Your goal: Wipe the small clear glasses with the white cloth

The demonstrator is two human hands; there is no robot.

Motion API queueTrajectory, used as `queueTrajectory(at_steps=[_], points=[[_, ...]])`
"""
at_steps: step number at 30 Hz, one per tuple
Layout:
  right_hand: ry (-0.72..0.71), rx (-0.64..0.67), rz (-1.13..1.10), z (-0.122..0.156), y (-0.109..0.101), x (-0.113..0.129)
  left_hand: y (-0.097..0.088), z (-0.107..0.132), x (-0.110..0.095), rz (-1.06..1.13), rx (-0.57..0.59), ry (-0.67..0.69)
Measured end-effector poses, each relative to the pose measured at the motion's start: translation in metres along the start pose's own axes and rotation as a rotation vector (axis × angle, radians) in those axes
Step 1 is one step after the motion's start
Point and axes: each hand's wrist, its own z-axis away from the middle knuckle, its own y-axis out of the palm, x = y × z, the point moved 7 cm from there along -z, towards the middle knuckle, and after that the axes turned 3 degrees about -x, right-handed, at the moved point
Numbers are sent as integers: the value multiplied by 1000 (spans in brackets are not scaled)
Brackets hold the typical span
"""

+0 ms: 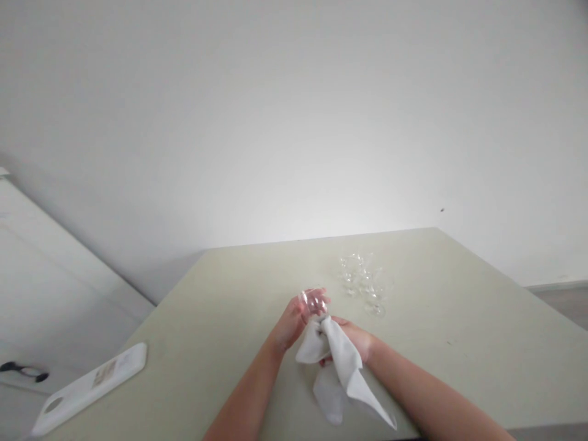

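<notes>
My left hand (293, 318) is closed around the bowl of a clear glass (315, 302), low over the middle of the table. The glass is tilted, and its lower part is covered by a white cloth (342, 349). My right hand (353, 338) grips that cloth against the bottom of the glass, its fingers partly hidden by the folds. Loose ends of the cloth hang toward the table's near edge. Beyond my right hand, several clear stemmed glasses (365, 282) stand close together.
A white board with a round hole (117, 370) lies at the table's left edge. Left of the pale green table (220, 294) is a white cabinet (50, 288) with a black handle (25, 370). A white wall (294, 135) rises behind the far edge.
</notes>
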Motion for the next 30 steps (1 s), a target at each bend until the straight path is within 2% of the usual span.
queueTrajectory(at_steps=[4, 8, 13, 16, 20, 23, 28, 30], points=[[-213, -75, 52, -10, -3, 10, 3, 0, 2, 37, -13, -42], [-366, -95, 353, -15, -4, 22, -4, -1, 5, -42, -149, -43], [-668, -153, 644, -7, 1, 44, -17, -3, 3, -156, -280, 112], [-745, -197, 699, -4, 2, 46, -20, -2, -1, -248, -320, 205], [-754, -315, 668, -6, -9, 48, -24, 4, -10, -343, -392, 332], [-674, -368, 585, -11, -20, 48, -22, 10, -16, -376, -399, 437], [-427, -206, 298, -22, -20, 30, -12, 16, -21, -500, -341, 519], [-383, -159, 253, -24, -18, 24, -8, 19, -23, -588, -309, 543]])
